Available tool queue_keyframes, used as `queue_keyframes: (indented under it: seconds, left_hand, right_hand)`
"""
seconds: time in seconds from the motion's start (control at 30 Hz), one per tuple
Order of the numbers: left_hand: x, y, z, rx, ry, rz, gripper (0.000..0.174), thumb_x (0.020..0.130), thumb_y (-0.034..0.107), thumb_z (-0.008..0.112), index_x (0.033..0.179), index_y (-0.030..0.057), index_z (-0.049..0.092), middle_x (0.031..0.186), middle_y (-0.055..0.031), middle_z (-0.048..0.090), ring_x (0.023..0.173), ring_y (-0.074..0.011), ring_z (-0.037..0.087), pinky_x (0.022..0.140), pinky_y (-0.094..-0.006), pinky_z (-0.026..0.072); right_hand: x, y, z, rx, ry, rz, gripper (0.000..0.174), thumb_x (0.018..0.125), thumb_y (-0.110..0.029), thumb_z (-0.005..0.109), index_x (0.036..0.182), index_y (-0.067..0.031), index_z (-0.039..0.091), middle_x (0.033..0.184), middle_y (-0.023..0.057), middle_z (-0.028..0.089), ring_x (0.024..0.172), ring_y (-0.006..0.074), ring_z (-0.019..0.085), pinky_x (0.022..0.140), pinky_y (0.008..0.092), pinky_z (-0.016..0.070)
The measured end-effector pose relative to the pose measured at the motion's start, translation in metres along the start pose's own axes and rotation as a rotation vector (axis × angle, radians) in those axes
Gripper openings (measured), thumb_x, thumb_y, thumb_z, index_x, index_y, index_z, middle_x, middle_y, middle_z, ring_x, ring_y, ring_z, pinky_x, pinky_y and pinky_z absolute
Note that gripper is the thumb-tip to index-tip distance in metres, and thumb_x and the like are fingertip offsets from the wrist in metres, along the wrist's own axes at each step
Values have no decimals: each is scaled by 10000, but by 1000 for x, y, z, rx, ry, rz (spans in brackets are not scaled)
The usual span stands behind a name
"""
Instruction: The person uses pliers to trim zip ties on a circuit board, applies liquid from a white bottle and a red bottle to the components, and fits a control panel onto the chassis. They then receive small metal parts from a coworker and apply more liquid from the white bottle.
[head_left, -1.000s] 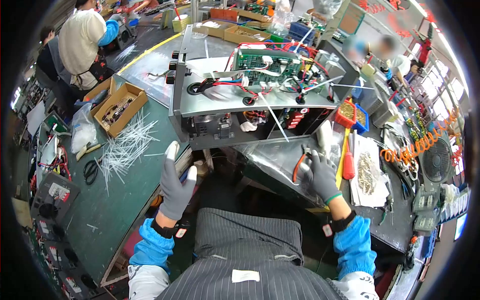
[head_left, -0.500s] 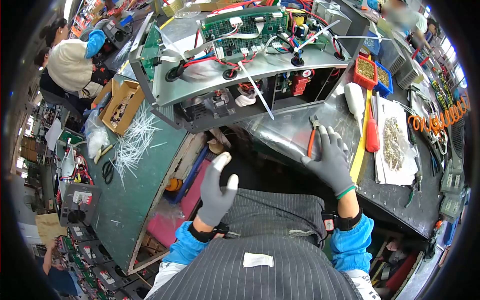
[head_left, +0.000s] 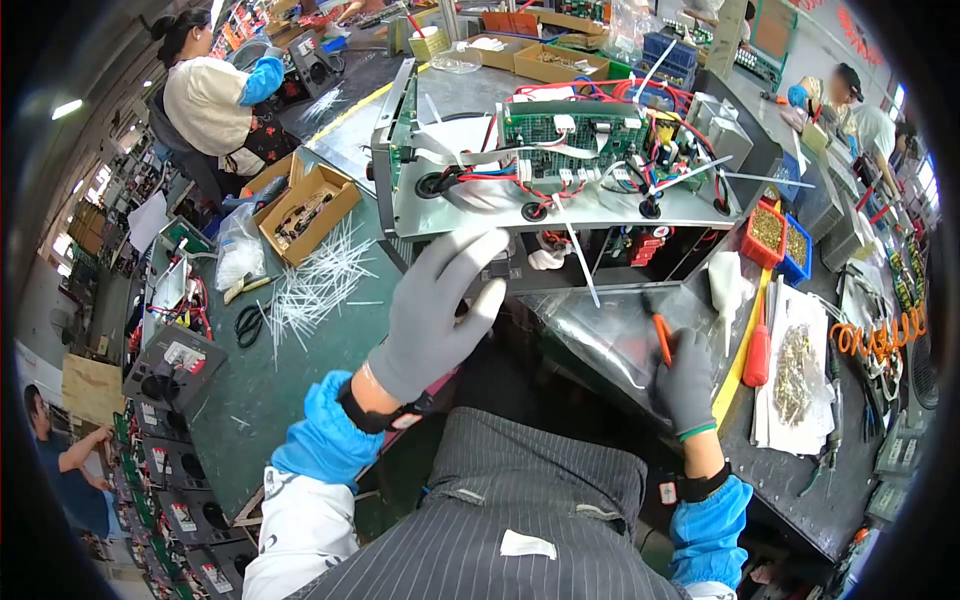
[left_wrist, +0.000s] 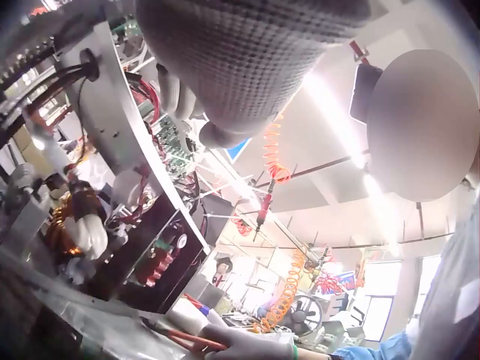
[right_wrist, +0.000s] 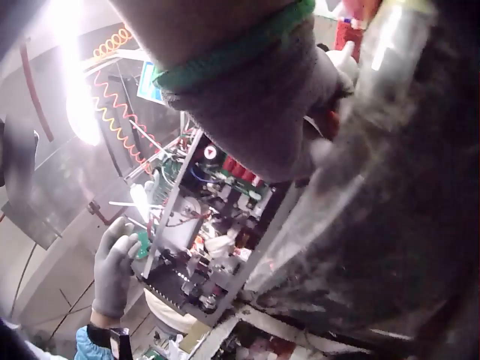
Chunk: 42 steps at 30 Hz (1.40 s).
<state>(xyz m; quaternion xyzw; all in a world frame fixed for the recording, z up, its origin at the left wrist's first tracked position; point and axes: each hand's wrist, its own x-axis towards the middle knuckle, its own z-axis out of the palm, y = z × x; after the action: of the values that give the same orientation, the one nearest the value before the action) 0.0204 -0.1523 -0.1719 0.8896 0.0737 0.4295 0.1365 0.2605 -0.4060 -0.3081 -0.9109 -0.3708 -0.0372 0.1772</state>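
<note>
My gloved left hand (head_left: pixel 435 320) is raised before the left front of a metal chassis (head_left: pixel 470 218), fingers slightly bent and apart, holding nothing. Whether its fingertips touch the chassis I cannot tell. Wires, a green circuit board (head_left: pixel 540 160) and white cable ties (head_left: pixel 576 250) are on the chassis. On the bench to the right, my right hand (head_left: pixel 688 382) grips the orange-handled pliers (head_left: pixel 662 340), their jaws pointing towards the chassis. The left wrist view shows the orange handles (left_wrist: pixel 196 339) entering that hand. In the right wrist view its palm hides most of the handle.
Loose cable ties (head_left: pixel 315 295), black scissors (head_left: pixel 249 325) and a cardboard box (head_left: pixel 310 215) lie at left. At right are a red bin (head_left: pixel 765 237), a blue bin (head_left: pixel 797 250), a white bottle (head_left: pixel 726 290), a red-handled screwdriver (head_left: pixel 757 355) and small metal parts (head_left: pixel 795 378). People work farther off.
My left hand has risen towards the chassis. My right hand has gone from lying open beside the pliers to gripping their handles. The head view has shifted.
</note>
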Motion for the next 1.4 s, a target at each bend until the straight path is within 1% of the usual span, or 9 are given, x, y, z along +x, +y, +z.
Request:
queue_keyframes:
  seconds: [0.2,0.47,0.6,0.67,0.7,0.87,1.07,1.17,1.4]
  left_hand:
    - [62,-12,27,147,-183,206,359,821,193,721,1177,148,695,1073,-72,623,959,-306,614,789,-401,509]
    - [80,-41,38,-257,-68,35,146,893,126,680,980,26,740,781,-59,630,686,-161,626,581,-292,462]
    - [74,-48,37,-415,-142,-88,166,924,99,646,1026,-5,725,780,-30,646,654,-89,603,542,-241,440]
    - [74,-39,27,-785,-199,-411,192,949,103,623,1090,5,710,792,-11,648,618,-49,579,514,-205,427]
    - [74,-38,26,-789,-188,-441,216,958,102,610,1137,15,692,792,-14,651,608,-36,572,490,-192,414]
    - [75,-40,27,-839,-131,-507,221,969,133,597,1115,8,705,742,-16,643,566,-34,555,471,-190,397]
    - [77,-37,25,-842,-112,-515,250,982,177,583,1112,7,712,714,-14,644,530,-36,529,474,-186,383]
    - [76,-42,24,-861,-140,-523,257,986,186,579,1114,3,707,723,-15,653,552,-41,551,484,-185,398]
    - [78,-45,21,-905,-203,-502,252,975,165,584,1113,-13,697,809,-51,679,590,-61,593,494,-197,446]
  right_hand:
    - [19,-21,-31,-37,-234,-28,425,848,-290,627,1112,38,569,1075,297,574,944,481,619,824,551,502]
    - [16,-18,-29,-152,-322,-73,357,847,-256,649,1133,-43,627,1136,288,550,999,467,604,849,523,517]
    - [10,15,-31,162,-106,-181,244,885,-159,621,1085,-18,619,1103,245,591,924,399,649,798,497,524]
    - [14,25,-46,1072,-500,261,246,898,-164,629,1089,-12,594,1072,194,638,928,336,669,813,456,542]
    - [6,14,-49,1540,-448,414,247,899,-160,636,1090,-17,572,1040,146,658,929,271,673,837,407,550]
    - [-14,-32,-60,1762,-393,326,287,870,-166,668,1103,-39,562,1128,132,618,1028,255,641,899,388,525]
    - [29,-88,-96,579,6,-400,409,757,-168,761,1106,-49,587,1187,167,539,1097,348,564,945,410,455]
    - [48,-109,-115,173,164,-582,493,677,-148,787,1121,-69,587,1210,186,507,1101,386,519,940,457,429]
    - [66,-128,-116,-84,205,-608,557,627,-155,794,1139,-97,582,1195,154,510,1108,350,506,898,460,408]
